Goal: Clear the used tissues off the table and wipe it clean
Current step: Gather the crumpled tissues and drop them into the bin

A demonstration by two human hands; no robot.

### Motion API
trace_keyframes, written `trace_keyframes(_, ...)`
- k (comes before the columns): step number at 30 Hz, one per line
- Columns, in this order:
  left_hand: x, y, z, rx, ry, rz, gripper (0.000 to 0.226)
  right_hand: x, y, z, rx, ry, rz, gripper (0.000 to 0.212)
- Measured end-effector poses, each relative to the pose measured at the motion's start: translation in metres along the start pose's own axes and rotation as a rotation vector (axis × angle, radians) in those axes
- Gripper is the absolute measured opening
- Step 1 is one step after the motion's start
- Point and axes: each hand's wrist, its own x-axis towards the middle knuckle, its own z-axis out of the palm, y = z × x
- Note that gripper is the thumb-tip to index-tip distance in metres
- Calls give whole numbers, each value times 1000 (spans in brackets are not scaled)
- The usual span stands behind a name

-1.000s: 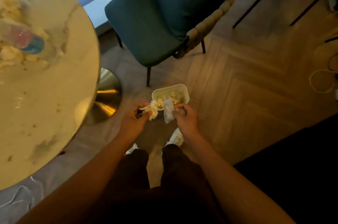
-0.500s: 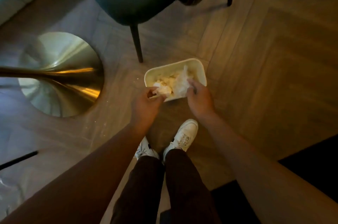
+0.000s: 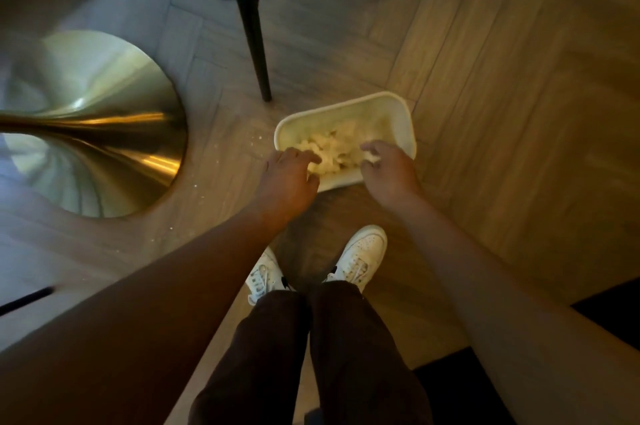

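White tissues dropped, table wiping not begun.
Crumpled used tissues (image 3: 332,150) now lie in the bin (image 3: 408,123) on the floor; half a second ago both hands held wads. Left hand (image 3: 289,178) hangs over the near rim, fingers loose and empty. Right hand (image 3: 386,170) pinches a last scrap. Beyond stand the brass table base (image 3: 93,126) and a chair leg (image 3: 256,43).

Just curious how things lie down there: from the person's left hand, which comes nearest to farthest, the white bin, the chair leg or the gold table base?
1. White bin, under the fingers.
2. Chair leg, ahead.
3. Gold table base, far left.
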Motion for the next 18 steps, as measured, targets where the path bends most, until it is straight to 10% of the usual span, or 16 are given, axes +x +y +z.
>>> trace_keyframes(18,-335,97,-274,-243,378,19,19,-353,-264,-184,322,-142,-212,18)
